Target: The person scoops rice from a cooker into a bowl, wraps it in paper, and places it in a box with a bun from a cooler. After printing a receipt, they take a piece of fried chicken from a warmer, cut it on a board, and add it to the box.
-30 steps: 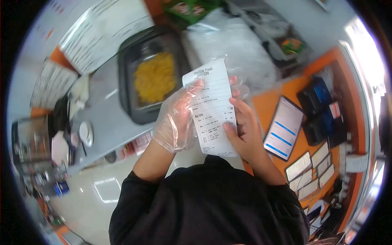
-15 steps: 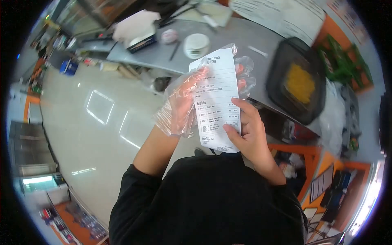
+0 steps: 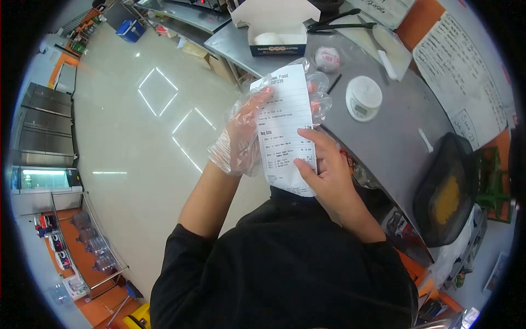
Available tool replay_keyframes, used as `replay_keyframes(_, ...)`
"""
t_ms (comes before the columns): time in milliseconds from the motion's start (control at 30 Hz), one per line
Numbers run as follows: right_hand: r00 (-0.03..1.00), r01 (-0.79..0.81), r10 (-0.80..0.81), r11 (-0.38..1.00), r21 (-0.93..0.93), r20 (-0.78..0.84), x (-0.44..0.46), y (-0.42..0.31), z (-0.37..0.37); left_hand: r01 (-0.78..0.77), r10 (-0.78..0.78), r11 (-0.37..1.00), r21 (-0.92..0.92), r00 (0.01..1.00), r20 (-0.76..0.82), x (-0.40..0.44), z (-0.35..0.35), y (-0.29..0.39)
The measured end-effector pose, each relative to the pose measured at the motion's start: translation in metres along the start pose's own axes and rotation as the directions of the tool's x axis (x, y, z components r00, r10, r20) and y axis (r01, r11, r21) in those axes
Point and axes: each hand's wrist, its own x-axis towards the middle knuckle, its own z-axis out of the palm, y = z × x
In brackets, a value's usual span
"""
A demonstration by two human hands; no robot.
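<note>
A long white printed receipt [image 3: 284,118] is held up in front of my chest, its text facing me. My left hand [image 3: 244,131], in a clear plastic glove, grips it from the left side, with the gloved fingers reaching behind the paper and showing past its right edge. My bare right hand [image 3: 329,167] pinches the lower right edge, thumb and index finger on the printed side. Beyond the receipt, an open white and dark cardboard box [image 3: 278,49] with something white inside sits on the metal counter [image 3: 383,140].
On the counter are a round white wrapped item [image 3: 327,58], a white digital scale [image 3: 364,97], black tongs [image 3: 342,25] and a white-handled utensil [image 3: 387,66]. A black tray [image 3: 422,203] holds yellow food at right. Tiled floor [image 3: 131,131] extends to the left.
My view has turned, so the counter, box, scale and black tray appear farther right and more of the left room shows. Both hands still hold the receipt.
</note>
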Motion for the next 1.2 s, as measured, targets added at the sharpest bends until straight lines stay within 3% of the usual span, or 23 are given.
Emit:
replay_keyframes(67,0.995,-0.104,0.103,0.994,-0.03,-0.019,0.008,0.005,-0.004,0.048,-0.047,0.998,0.036,0.999,-0.017,0.013,-0.018,0.005)
replay_keyframes(100,0.98,-0.197,0.196,0.979,-0.054,-0.032,0.012,0.009,-0.006,-0.033,0.065,0.976,0.215,0.987,-0.145,0.021,-0.037,0.003)
replay_keyframes(133,0.976,-0.213,0.21,0.976,-0.039,-0.058,0.016,0.021,-0.006,-0.076,0.185,0.914,0.398,0.952,-0.244,0.026,-0.055,0.002)
replay_keyframes(167,0.976,-0.195,0.175,0.968,-0.16,-0.129,0.048,0.045,-0.003,-0.101,0.21,0.904,0.415,0.951,-0.226,0.04,-0.079,0.027)
replay_keyframes(200,0.962,-0.229,0.174,0.934,-0.274,-0.211,0.069,0.062,-0.004,-0.037,0.288,0.817,0.576,0.891,-0.351,0.05,-0.096,0.05)
replay_keyframes(233,0.957,-0.241,0.18,0.932,-0.272,-0.229,0.079,0.097,-0.009,0.054,0.378,0.701,0.711,0.817,-0.435,0.061,-0.113,0.063)
replay_keyframes(267,0.959,-0.215,0.118,0.896,-0.389,-0.258,0.085,0.137,-0.013,0.056,0.366,0.701,0.711,0.828,-0.426,0.068,-0.131,0.07)
replay_keyframes(300,0.959,-0.199,0.061,0.843,-0.5,-0.278,0.09,0.157,-0.015,0.075,0.464,0.371,0.925,0.848,-0.255,0.073,-0.149,0.074)
replay_keyframes(333,0.924,-0.357,0.241,0.818,-0.451,-0.296,0.096,0.152,-0.014,0.076,0.488,-0.013,0.997,0.871,-0.06,0.079,-0.147,0.079)
replay_keyframes(367,0.916,-0.377,0.255,0.812,-0.446,-0.31,0.101,0.148,-0.012,0.077,0.47,-0.006,0.997,0.88,-0.066,0.085,-0.145,0.08)
replay_keyframes(400,0.896,-0.431,0.324,0.795,-0.427,-0.303,0.113,0.154,-0.022,0.114,0.393,-0.462,0.879,0.915,0.087,0.104,-0.145,0.069)
replay_keyframes(433,0.872,-0.483,0.384,0.771,-0.415,-0.303,0.116,0.151,-0.022,0.086,0.243,-0.814,0.574,0.948,0.204,0.112,-0.137,0.065)
replay_keyframes(467,0.862,-0.501,0.397,0.763,-0.409,-0.315,0.117,0.151,-0.02,-0.018,0.169,-0.843,0.537,0.94,0.297,0.119,-0.142,0.059)
replay_keyframes(600,0.85,-0.524,0.423,0.731,-0.437,-0.313,0.124,0.147,-0.014,-0.094,0.156,-0.839,0.536,0.902,0.403,0.166,-0.185,0.052)
replay_keyframes(667,0.829,-0.559,0.474,0.704,-0.439,-0.296,0.128,0.143,-0.011,-0.009,0.198,-0.505,0.863,0.972,0.126,0.187,-0.259,0.05)
replay_keyframes(700,0.844,-0.535,0.452,0.656,-0.533,-0.29,0.129,0.142,-0.009,-0.014,0.185,-0.499,0.867,0.975,0.122,0.185,-0.249,0.057)
replay_keyframes(767,0.852,-0.513,0.439,0.595,-0.619,-0.284,0.136,0.135,-0.005,-0.046,0.266,-0.735,0.676,0.898,0.35,0.175,-0.204,0.086)
replay_keyframes(800,0.831,-0.528,0.488,0.541,-0.655,-0.267,0.142,0.128,-0.003,-0.031,0.261,-0.644,0.765,0.93,0.258,0.171,-0.201,0.094)
replay_keyframes(833,0.808,-0.536,0.533,0.487,-0.69,-0.251,0.146,0.126,-0.002,-0.033,0.255,-0.641,0.767,0.933,0.254,0.17,-0.209,0.099)
replay_keyframes(900,0.826,-0.519,0.509,0.516,-0.682,-0.243,0.152,0.134,-0.003,-0.154,0.272,-0.57,0.807,0.892,0.362,0.17,-0.223,0.104)
replay_keyframes(1000,0.843,-0.495,0.483,0.52,-0.696,-0.239,0.157,0.143,0.001,-0.181,0.289,-0.442,0.879,0.899,0.33,0.167,-0.228,0.107)
replay_keyframes(1133,0.84,-0.495,0.489,0.516,-0.7,-0.233,0.173,0.141,0.006,-0.175,0.217,-0.5,0.848,0.923,0.319,0.156,-0.213,0.117)
replay_keyframes(1200,0.828,-0.512,0.507,0.507,-0.693,-0.24,0.183,0.143,0.007,-0.23,0.261,-0.428,0.874,0.894,0.363,0.155,-0.212,0.114)
